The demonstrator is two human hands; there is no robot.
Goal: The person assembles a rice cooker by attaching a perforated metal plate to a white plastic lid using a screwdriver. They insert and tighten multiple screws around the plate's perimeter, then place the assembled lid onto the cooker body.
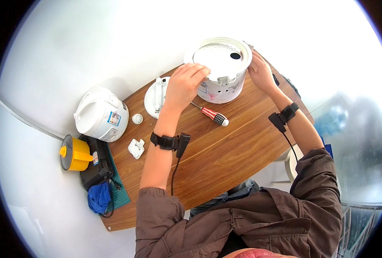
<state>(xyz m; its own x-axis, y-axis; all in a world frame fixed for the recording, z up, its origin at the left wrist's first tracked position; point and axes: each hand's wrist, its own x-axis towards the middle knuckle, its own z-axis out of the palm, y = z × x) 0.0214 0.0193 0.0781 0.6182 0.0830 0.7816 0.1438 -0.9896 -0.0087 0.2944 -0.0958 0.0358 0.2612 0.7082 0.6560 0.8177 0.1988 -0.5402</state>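
Observation:
A white rice cooker body (223,92) with a floral print stands upright at the far end of the table, its lid off. Inside its wide rim shows a pale surface with a dark round hole. My left hand (186,81) is closed over the rim's near left side, fingers together. At the right side, my right hand (260,73) grips the rim, its fingertips partly hidden. Just below the cooker lies a screwdriver (214,116) with a red, white and dark patterned handle. Partly behind my left hand rests a round white lid (151,101).
Left on the table are a closed white rice cooker (100,114), a small round white cap (137,118) and a white plastic part (136,148). A yellow pot (80,155), a black device (97,172), a blue cloth (99,198) and a green mat (121,189) crowd the left edge.

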